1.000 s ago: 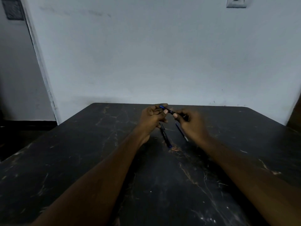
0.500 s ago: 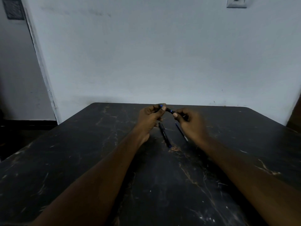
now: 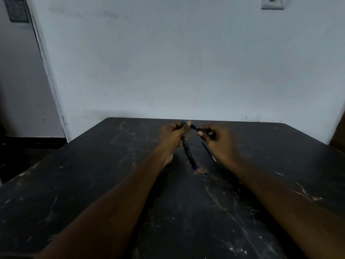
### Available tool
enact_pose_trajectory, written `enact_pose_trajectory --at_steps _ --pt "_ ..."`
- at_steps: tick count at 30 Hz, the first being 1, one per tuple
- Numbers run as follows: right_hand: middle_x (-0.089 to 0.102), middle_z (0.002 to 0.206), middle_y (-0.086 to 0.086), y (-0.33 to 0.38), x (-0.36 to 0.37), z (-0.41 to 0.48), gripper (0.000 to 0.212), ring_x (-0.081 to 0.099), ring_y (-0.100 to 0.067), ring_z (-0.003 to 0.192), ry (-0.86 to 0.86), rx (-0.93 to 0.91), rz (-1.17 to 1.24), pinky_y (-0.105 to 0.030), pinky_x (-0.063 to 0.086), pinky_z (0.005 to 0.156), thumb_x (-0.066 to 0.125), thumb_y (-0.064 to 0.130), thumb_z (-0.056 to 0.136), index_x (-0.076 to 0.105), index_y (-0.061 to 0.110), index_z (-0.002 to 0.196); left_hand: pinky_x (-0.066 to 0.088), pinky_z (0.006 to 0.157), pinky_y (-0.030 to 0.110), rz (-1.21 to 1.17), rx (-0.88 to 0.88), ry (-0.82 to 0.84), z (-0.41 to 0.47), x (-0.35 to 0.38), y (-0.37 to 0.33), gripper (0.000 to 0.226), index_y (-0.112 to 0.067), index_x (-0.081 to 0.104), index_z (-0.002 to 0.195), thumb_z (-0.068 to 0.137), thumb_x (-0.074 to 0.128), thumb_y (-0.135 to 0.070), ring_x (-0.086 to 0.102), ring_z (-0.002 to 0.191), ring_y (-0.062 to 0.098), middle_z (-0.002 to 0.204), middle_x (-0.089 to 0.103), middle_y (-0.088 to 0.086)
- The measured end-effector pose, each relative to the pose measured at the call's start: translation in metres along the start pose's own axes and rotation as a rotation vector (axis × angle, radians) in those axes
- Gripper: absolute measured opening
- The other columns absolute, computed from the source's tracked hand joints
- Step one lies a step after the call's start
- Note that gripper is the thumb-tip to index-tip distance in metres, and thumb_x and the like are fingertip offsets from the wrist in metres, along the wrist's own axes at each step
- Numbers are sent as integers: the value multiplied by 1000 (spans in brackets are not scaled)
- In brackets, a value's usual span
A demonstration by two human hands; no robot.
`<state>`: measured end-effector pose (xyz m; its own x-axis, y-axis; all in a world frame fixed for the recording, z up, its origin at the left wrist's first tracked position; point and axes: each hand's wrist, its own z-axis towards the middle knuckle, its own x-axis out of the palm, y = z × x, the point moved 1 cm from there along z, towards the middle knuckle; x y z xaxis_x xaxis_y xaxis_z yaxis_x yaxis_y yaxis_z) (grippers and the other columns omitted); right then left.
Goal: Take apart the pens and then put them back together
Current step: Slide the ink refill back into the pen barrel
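left hand (image 3: 172, 136), right hand (image 3: 218, 141) grip: 1 pen (image 3: 193, 127) | loose: 1 pen (image 3: 190, 156), 1 refill (image 3: 209, 151) maybe

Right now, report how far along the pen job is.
Done: one pen seems apart, since a thin blue rod with a pale end, likely a refill, lies loose on the dark marbled table. In hand: left hand and right hand pinch a black-and-blue pen piece. Left: the black blue-tipped pen beside it, seemingly whole, and reassembly.
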<state>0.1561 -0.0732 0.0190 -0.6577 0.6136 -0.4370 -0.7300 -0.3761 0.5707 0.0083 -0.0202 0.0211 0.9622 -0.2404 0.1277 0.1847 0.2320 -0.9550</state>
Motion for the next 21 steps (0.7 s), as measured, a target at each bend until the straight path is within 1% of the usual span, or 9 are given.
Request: enact_pose_trajectory --at_steps 3,5,7,9,11,15,17,20,21 --pt "66 81 3 0 0 -1 14 56 -11 72 9 18 -16 -25 40 58 65 23 90 73 15 97 40 49 21 31 18 39 2 -2 0 21 -13 73 102 91 66 -29 55 55 2 76 64 -4" --pt "66 84 3 0 -1 0 16 56 -10 74 18 25 -24 -22 40 60 63 22 91 73 14 101 40 51 21 13 21 78 3 -2 0 18 -17 73 108 93 64 -23 57 57 2 85 69 -4" --pt "67 88 2 1 -1 0 18 56 -10 76 17 21 -32 -22 41 61 63 22 92 72 14 104 39 52 24 -57 8 115 4 -3 1 16 -23 73 105 95 61 -19 59 60 5 98 71 -2" --pt "67 89 3 2 -2 0 17 54 -4 74 8 10 -27 -20 40 60 64 22 91 72 15 104 38 52 26 -125 -19 114 4 -3 0 13 -21 73 101 94 62 -22 60 63 10 103 70 2" --pt "66 87 5 2 -2 0 16 52 -1 71 -1 -10 -33 -18 37 59 66 22 89 73 15 103 39 50 25 -128 -35 69 4 -4 -2 17 -16 72 98 91 65 -30 60 61 11 100 70 3" --pt "66 87 3 4 -1 -1 15 54 -8 74 -2 -50 -42 -16 37 61 68 21 87 73 14 100 40 45 20 0 16 -28 1 -5 -2 31 -11 72 95 90 65 -40 55 53 7 92 73 0" --pt "66 86 3 4 0 0 14 54 -8 73 5 -62 -51 -17 36 60 68 21 88 73 14 99 40 45 20 34 43 -37 0 -6 -1 35 -7 74 98 89 66 -40 53 49 2 85 73 -1" --pt "69 84 -1 -1 1 1 14 55 -11 72 7 -67 -85 -19 36 57 66 24 89 73 15 96 41 47 21 41 54 -44 2 -7 0 34 -4 73 101 89 67 -35 52 47 -1 63 64 -7" --pt "69 84 -2 -2 1 2 14 56 -13 74 10 -68 -92 -19 35 57 66 24 89 73 15 96 41 49 23 43 56 -35 3 -7 0 32 -5 74 102 89 67 -34 53 49 -1 64 63 -6"
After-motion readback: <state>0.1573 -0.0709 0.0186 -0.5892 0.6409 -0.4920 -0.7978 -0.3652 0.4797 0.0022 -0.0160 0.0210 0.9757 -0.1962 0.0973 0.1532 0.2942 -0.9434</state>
